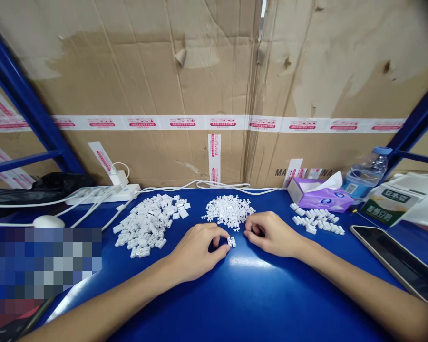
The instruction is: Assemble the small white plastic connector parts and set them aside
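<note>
My left hand (201, 249) pinches a small white plastic block (231, 242) between thumb and index finger, at the middle of the blue tabletop. Just right of it, my right hand (267, 233) is closed with its fingers curled and pressed together; whatever they hold, if anything, is hidden. Behind both hands lies a heap of tiny white plastic pieces (230, 210), close to the right fingertips. A larger pile of white plastic blocks (146, 223) spreads to the left. On the right sits a smaller group of joined white blocks (317, 219).
A power strip (128, 192) with white cables stands at the back left. Toward the right are a purple tissue pack (321, 197), a water bottle (365, 173), a green-and-white carton (392, 202) and a phone (395, 256). Cardboard (146, 80) walls the back between blue metal posts.
</note>
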Motion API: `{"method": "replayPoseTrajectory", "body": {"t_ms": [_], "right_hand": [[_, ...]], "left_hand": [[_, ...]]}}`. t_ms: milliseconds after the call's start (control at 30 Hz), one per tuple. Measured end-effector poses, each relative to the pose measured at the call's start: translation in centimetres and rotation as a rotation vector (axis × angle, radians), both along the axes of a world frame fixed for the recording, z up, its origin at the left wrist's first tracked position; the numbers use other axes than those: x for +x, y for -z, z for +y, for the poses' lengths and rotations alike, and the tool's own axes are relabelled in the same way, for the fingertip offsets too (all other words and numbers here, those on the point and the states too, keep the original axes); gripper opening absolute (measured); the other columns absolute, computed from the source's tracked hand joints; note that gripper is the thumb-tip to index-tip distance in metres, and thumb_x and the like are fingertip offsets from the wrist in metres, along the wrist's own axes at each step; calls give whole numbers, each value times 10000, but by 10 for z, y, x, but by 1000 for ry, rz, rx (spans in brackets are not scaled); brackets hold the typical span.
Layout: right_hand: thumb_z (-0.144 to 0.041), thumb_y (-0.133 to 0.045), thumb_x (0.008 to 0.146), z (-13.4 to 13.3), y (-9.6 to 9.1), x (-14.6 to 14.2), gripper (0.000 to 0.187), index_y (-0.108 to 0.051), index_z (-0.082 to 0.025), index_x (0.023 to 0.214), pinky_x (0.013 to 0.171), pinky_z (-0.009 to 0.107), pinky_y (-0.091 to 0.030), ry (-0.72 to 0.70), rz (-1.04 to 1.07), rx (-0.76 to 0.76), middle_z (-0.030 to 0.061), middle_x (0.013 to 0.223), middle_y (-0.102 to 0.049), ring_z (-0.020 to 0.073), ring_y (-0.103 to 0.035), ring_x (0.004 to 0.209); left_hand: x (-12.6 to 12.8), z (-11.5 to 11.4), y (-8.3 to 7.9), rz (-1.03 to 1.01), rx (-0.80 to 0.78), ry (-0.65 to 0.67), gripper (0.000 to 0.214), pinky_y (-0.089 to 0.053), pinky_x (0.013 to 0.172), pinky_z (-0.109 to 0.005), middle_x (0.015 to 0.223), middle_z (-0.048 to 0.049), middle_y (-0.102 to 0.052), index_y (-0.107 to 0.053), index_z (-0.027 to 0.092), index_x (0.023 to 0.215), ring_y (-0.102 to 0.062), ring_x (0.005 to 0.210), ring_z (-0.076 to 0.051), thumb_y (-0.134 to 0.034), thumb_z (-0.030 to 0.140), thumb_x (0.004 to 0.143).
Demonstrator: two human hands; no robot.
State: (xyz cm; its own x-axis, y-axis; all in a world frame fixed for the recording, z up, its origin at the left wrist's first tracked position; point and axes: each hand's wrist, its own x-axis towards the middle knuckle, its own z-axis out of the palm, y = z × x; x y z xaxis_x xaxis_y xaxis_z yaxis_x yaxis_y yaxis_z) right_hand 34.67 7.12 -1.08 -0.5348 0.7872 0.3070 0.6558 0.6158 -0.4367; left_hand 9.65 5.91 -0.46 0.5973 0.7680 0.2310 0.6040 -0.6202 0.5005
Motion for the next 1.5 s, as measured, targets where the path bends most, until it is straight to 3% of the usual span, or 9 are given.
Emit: {"method": "replayPoseTrajectory", "body": {"t_ms": [133,300,467,633,967,1500], "right_hand": [[-155,-614,837,0,2,0,48,-625,-197,858,602,247,-335,-4,-15,47,-52,651,-517,112,-468,590],[-188,-594,898,-1,2,-1,233,-683,-200,1112,638,265,-386,-14,-38,130,-16,722,-584,135,-523,638],[-196,-558,938,-4,-2,-5,283,-693,-198,1186,677,282,-442,-82,-35,153,31,813,-660,155,-587,693],[-190,-571,937,-6,-4,-8,229,-714,-211,1114,693,292,-455,-88,-97,158,45,891,-694,169,-616,743],[-107,-554,936,-13,-7,-7,160,-688,-193,959,758,299,-508,-155,-24,73,60,947,-669,179,-631,847],[-174,-615,945,-24,-7,-19,118,-729,-188,918,682,280,-491,-169,262,-90,22,803,-678,140,-615,704]], "left_hand": [[1,-1,-1,-2,-3,-16,165,-419,654,-303,749,9,-634,-751,231,1017,-583,695,-174,-647,290,903],[2,0,-1,6,-8,-22,173,-421,636,-296,749,8,-638,-751,232,1020,-578,676,-170,-638,286,901],[3,-1,-2,-37,17,-39,203,-425,610,-287,770,7,-644,-733,216,1039,-551,628,-155,-670,299,865],[3,-1,-2,-20,17,-34,121,-420,621,-288,791,-1,-645,-731,219,939,-550,648,-157,-671,284,857],[2,-4,-1,-5,21,-5,107,-410,624,-289,783,-2,-634,-733,222,904,-547,651,-154,-649,276,868],[1,-4,-2,22,41,97,116,-394,660,-303,784,11,-621,-734,227,954,-548,656,-143,-645,260,887]]}}
